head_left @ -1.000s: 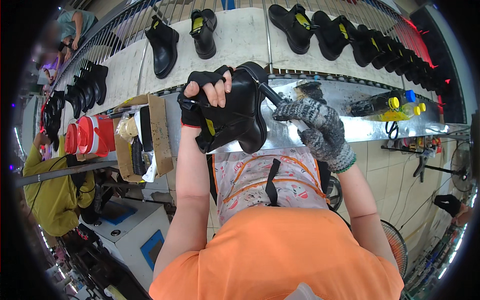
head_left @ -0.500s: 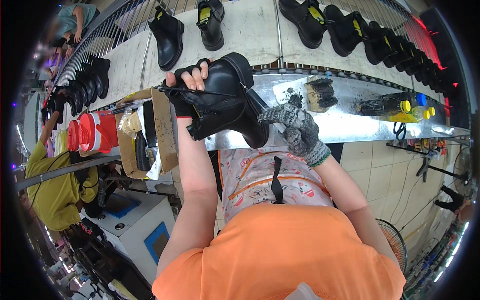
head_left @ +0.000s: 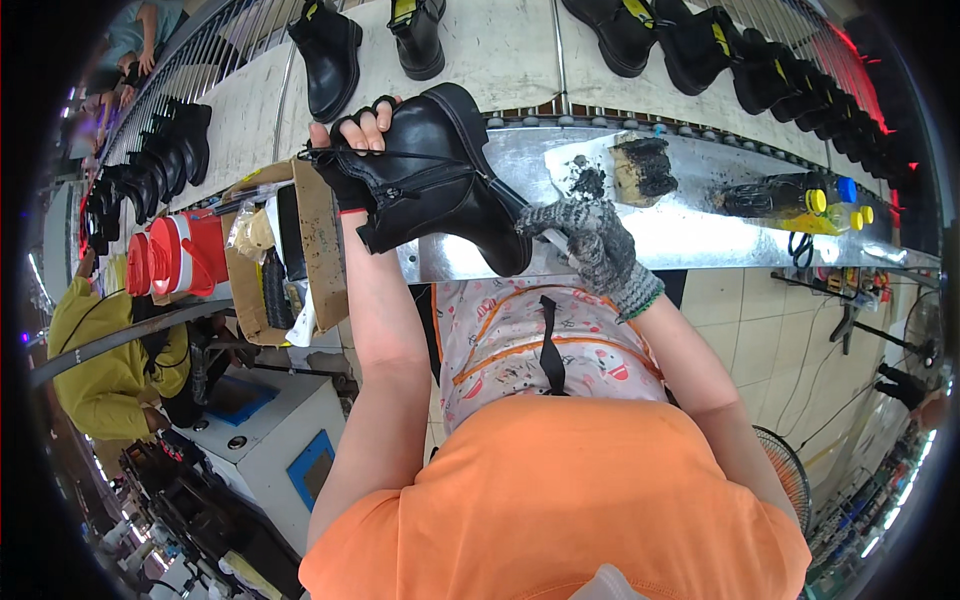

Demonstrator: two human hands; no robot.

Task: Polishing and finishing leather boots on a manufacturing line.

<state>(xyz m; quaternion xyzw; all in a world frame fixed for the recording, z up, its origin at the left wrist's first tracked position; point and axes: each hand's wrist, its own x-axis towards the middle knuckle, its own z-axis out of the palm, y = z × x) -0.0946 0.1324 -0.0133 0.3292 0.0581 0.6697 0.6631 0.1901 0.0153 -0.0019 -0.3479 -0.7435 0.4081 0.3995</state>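
A black ankle boot [head_left: 430, 195] with a side zip is held up over the metal ledge, tilted on its side with its sole edge toward the upper right. Its shaft is gripped by my left hand [head_left: 352, 150], in a black fingerless glove with bare fingertips, the fingers wrapped round it. My right hand [head_left: 590, 245], in a grey knitted glove, closes round a slim tool [head_left: 508, 197] with a dark, brush-like end and a paler handle. That dark end lies against the boot near its sole edge; the exact contact is hard to make out.
A black-smeared block [head_left: 643, 170] lies on the metal ledge [head_left: 690, 235] beside a stained white sheet [head_left: 562, 160]. Bottles with yellow and blue caps [head_left: 790, 203] lie farther right. A cardboard box [head_left: 322, 235] and red jugs [head_left: 190, 255] stand left. More boots [head_left: 328, 60] line the conveyor beyond.
The boot has turned slightly, showing more of its zip side, while the tool stays at its edge. The surroundings have shifted a little up and left in the picture.
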